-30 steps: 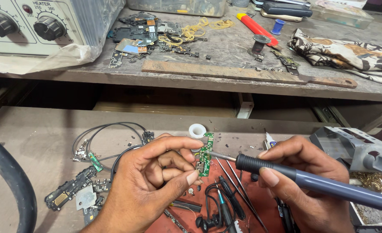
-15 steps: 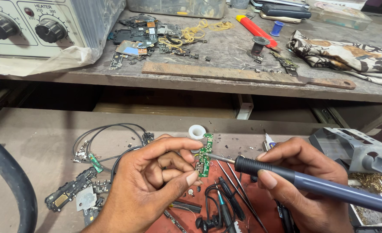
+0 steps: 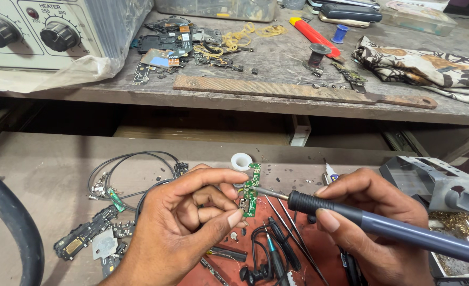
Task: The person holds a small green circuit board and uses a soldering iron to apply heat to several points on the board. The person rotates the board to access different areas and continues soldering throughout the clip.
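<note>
Above both your hands runs the upper worktop point(image 3: 277, 63), worn and grey, with a heater control box point(image 3: 38, 32) far off to the upper left of your left hand and a long wooden-handled file point(image 3: 298, 91) lying straight across beyond your knuckles. Your hands work over the lower worktop point(image 3: 44, 164), where a red mat point(image 3: 229, 267) shows under your fingers.

Your right hand point(image 3: 372, 222) is closed around the soldering iron point(image 3: 382, 228), thumb and fingers wrapped on the dark grip, the blue-grey handle running out past your wrist to the right. Its tip meets the board between your two hands. The metal iron stand point(image 3: 435, 182) sits just beyond that hand.

Your left hand point(image 3: 192, 222) is pinched on the small green circuit board point(image 3: 251, 189), forefinger on the top edge, thumb at the bottom, holding it upright and edge-on to you.

To do this well, I'd say keep that pinch firm and your fingertips clear of the tip, rest your right wrist on something, and touch only the joint you mean to heat.

The board is narrow, long, green, with tiny components and a metal connector near its lower end. A white ring point(image 3: 241, 161) lies just past your left forefinger, and tweezers point(image 3: 292, 233) lie below the iron
</note>
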